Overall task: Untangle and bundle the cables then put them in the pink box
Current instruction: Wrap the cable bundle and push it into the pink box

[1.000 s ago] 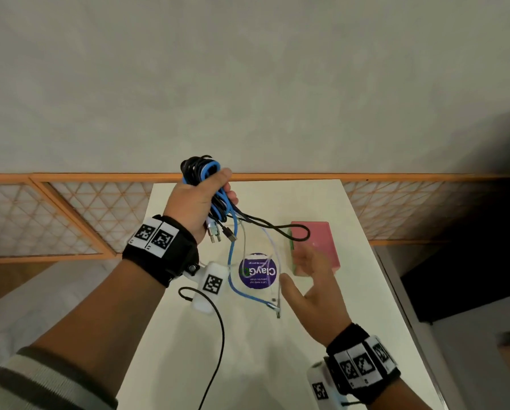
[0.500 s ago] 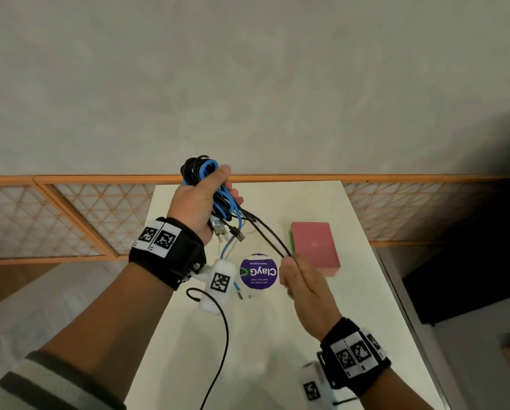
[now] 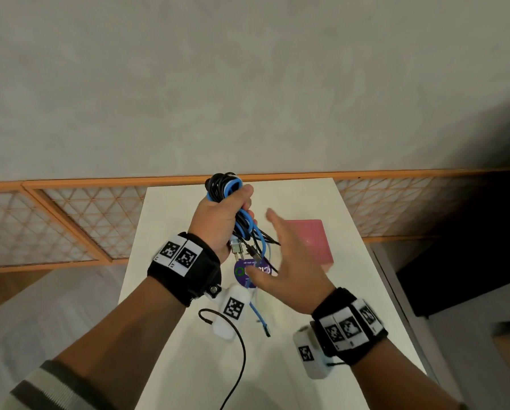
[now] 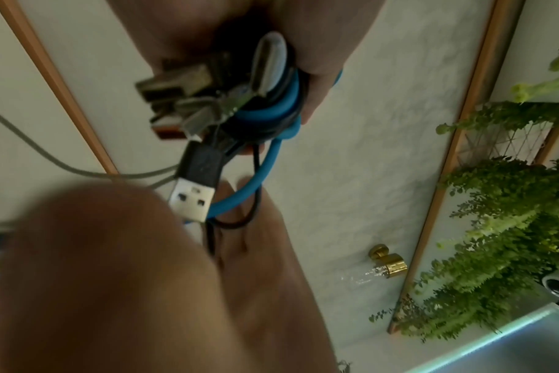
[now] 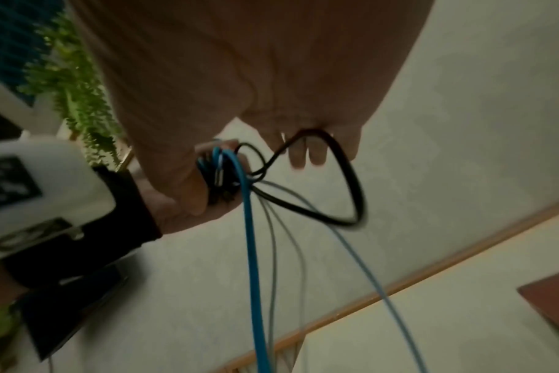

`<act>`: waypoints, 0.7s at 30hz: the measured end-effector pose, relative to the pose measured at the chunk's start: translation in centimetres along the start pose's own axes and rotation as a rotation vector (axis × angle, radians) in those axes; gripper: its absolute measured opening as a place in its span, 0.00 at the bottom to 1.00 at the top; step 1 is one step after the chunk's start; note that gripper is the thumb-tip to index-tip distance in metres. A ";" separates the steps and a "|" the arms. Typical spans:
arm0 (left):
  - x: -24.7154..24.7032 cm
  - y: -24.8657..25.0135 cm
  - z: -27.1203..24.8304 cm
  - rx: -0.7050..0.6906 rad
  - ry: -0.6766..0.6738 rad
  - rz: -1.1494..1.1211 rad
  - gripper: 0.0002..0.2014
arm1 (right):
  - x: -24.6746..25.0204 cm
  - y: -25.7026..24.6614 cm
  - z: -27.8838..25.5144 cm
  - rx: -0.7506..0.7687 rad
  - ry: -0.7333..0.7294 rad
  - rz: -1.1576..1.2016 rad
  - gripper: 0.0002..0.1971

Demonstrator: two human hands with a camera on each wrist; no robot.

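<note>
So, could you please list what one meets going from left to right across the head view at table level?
Left hand gripping the cable bundle → open right hand → pink box.

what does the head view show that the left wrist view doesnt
Only the head view shows the closed pink box on the white table, the round purple lid under the hanging cable ends, and both wrist bands.

Only the left wrist view shows the silver USB plug up close, the hanging green plants and a gold wall fitting.

Both show the left hand gripping the blue and black cable bundle, with the right hand open beside the loose strands.
</note>
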State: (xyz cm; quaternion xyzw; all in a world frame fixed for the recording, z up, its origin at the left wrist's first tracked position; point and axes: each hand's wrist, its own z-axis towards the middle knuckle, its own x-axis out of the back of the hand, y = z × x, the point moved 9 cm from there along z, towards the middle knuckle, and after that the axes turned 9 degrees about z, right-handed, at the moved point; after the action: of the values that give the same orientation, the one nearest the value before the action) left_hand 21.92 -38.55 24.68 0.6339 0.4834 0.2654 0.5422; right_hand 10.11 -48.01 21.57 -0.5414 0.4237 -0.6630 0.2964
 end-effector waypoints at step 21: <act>0.4 -1.2 -2.5 -0.233 -0.235 1.118 0.29 | -2.5 4.0 -1.8 -0.458 -0.374 0.354 0.14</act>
State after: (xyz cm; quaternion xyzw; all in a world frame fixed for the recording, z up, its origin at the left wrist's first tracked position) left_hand 19.50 -37.12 24.15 0.7541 -0.0202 0.4907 0.4359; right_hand 8.67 -47.26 16.76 -0.6243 0.5870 -0.3783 0.3501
